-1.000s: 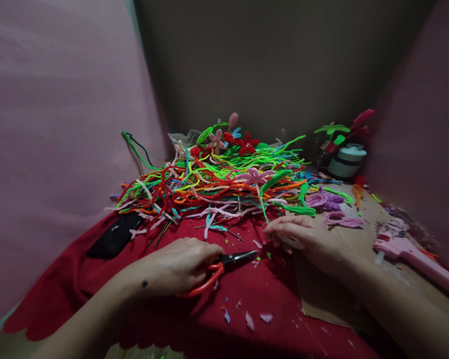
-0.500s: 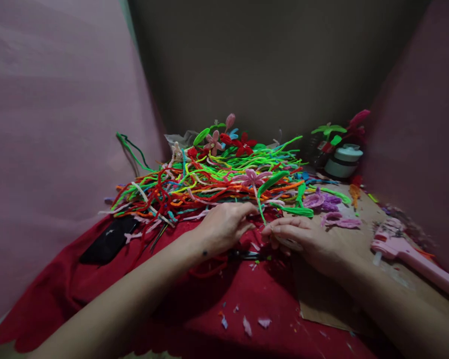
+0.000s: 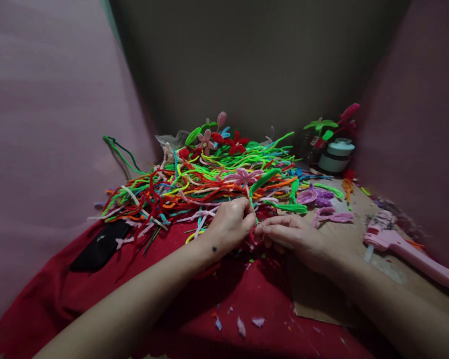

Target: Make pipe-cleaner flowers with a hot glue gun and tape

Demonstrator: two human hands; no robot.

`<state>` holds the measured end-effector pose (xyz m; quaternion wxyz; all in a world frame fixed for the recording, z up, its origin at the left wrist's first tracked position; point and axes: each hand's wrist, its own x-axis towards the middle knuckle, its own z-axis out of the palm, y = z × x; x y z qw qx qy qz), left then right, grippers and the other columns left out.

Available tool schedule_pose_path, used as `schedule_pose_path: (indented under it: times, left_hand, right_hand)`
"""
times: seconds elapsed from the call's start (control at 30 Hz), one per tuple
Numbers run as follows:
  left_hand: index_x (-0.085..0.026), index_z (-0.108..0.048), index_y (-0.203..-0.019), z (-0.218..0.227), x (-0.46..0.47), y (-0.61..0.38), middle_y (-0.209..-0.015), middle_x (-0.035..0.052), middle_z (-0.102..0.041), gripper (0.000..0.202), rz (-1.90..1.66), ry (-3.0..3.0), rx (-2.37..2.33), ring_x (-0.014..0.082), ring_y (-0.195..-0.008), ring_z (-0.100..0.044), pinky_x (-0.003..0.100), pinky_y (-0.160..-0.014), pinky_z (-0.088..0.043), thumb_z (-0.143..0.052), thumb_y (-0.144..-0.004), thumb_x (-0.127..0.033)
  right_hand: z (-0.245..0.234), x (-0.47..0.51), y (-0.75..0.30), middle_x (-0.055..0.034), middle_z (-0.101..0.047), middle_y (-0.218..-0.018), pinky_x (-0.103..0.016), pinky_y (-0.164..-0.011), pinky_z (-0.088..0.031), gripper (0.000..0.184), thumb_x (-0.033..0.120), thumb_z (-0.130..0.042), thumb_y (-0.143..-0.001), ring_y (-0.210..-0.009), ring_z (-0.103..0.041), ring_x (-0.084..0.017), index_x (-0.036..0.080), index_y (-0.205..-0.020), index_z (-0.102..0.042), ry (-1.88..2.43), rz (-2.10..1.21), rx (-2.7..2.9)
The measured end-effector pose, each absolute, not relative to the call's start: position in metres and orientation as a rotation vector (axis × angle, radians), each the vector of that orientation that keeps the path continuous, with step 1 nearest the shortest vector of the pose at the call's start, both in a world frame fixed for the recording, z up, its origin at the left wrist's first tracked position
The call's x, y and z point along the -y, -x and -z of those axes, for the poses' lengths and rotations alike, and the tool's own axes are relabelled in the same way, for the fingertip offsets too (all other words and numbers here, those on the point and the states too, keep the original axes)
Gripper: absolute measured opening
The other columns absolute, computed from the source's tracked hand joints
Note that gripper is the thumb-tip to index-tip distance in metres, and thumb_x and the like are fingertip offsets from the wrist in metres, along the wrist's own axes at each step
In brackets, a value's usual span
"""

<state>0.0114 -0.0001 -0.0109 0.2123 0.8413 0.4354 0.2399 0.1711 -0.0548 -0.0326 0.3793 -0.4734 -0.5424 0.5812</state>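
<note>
A pink pipe-cleaner flower [image 3: 243,175] with a green leaf [image 3: 265,180] stands upright on a thin green stem. My left hand [image 3: 232,219] pinches that stem below the leaf, its fingers curled in. Close by on the right, my right hand [image 3: 294,234] has its fingertips together at the stem's lower end. A pale, round edge, like a roll of tape, shows under its fingers, mostly hidden by them. Behind both hands spreads a heap of coloured pipe cleaners [image 3: 194,184].
A pink glue gun [image 3: 400,239] lies on cardboard [image 3: 318,299] at right. Purple petal loops [image 3: 333,216] and a pale jar [image 3: 336,155] are farther back. A black phone [image 3: 99,247] rests on the red cloth [image 3: 164,309] at left. Finished flowers [image 3: 237,143] top the heap.
My left hand has moved in around the stem, closer to my right fingertips. The flower stays upright. The whole view has shifted slightly, so things appear farther left.
</note>
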Motion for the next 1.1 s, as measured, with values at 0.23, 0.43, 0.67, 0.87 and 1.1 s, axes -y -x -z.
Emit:
schedule_pose_path:
  times: [0.23,0.43,0.67,0.87,1.1]
  left_hand:
    - [-0.019,-0.048,-0.07,0.019,0.003,-0.016,-0.057,-0.005,-0.053,0.007,-0.818,-1.946,-1.217,0.0089,-0.049,-0.05,0.021,-0.048,-0.037,-0.051,-0.067,-0.014]
    - [-0.017,-0.051,-0.069,0.018,-0.004,-0.015,-0.05,-0.0045,-0.054,0.002,-0.761,-1.803,-1.174,0.0081,-0.041,-0.049,0.019,-0.041,-0.036,-0.052,-0.068,-0.016]
    - [-0.017,-0.051,-0.074,0.007,-0.002,-0.011,-0.049,-0.0052,-0.054,0.005,-0.595,-1.721,-1.122,0.0069,-0.036,-0.047,0.016,-0.034,-0.032,-0.052,-0.069,-0.015]
    - [-0.016,-0.046,-0.083,0.004,0.002,-0.008,-0.062,-0.0009,-0.058,0.01,-0.674,-1.483,-0.999,0.0097,-0.044,-0.055,0.018,-0.035,-0.039,-0.046,-0.073,-0.012]
    - [-0.015,-0.063,-0.083,0.012,-0.004,0.01,-0.075,0.0011,-0.056,0.015,-0.798,-2.148,-0.923,0.0109,-0.069,-0.055,0.023,-0.065,-0.045,-0.052,-0.075,-0.012]
  right_hand:
    - [0.029,0.056,-0.168,-0.0012,-0.061,-0.061,-0.022,-0.046,-0.029,0.022,0.034,-0.059,-0.072,-0.05,-0.044,-0.008,0.016,-0.074,-0.07,1.247,-1.48,1.391]
    - [0.031,0.055,-0.169,-0.0007,-0.057,-0.058,-0.022,-0.045,-0.027,0.021,0.032,-0.059,-0.07,-0.049,-0.042,-0.008,0.016,-0.075,-0.071,1.259,-1.465,1.392]
    - [0.029,0.055,-0.168,-0.0001,-0.055,-0.057,-0.022,-0.044,-0.026,0.021,0.031,-0.058,-0.071,-0.048,-0.041,-0.008,0.016,-0.075,-0.071,1.243,-1.47,1.402]
    - [0.03,0.056,-0.17,-0.0016,-0.056,-0.059,-0.023,-0.046,-0.027,0.021,0.03,-0.056,-0.074,-0.051,-0.043,-0.009,0.015,-0.075,-0.071,1.218,-1.439,1.446]
    - [0.03,0.055,-0.169,-0.0016,-0.057,-0.058,-0.023,-0.045,-0.028,0.023,0.03,-0.057,-0.069,-0.049,-0.043,-0.009,0.013,-0.078,-0.071,1.267,-1.448,1.402]
